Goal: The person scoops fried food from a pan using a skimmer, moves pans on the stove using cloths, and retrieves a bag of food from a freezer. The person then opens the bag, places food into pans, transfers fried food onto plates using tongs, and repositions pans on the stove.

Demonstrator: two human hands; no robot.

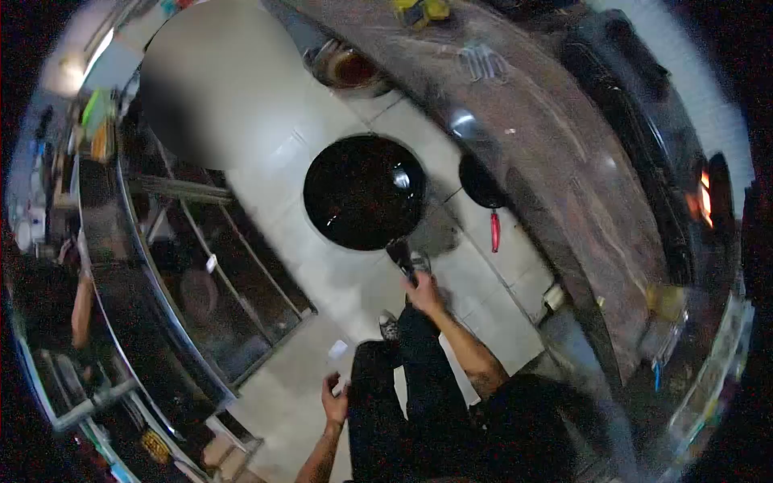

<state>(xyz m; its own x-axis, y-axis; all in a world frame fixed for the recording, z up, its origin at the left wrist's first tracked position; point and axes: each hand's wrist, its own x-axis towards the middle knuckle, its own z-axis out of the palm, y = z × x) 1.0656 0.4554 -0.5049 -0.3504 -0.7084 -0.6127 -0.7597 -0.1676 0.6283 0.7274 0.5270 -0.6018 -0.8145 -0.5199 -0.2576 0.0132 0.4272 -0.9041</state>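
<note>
A wide, round black pan fills the middle of the head view, held out over the tiled floor. My right hand is closed around its dark handle. Light glints on the pan's inner surface, and I cannot make out anything in it. My left hand hangs lower down beside my leg, fingers loosely curled and apart, with nothing visible in it. A small white patch shows just above that hand; what it is I cannot tell.
On the right runs a long brownish counter, with a smaller dark pan with a red handle at its near edge. Flames burn beyond it. A metal-framed rack stands on the left. A round vessel with brown contents is farther ahead.
</note>
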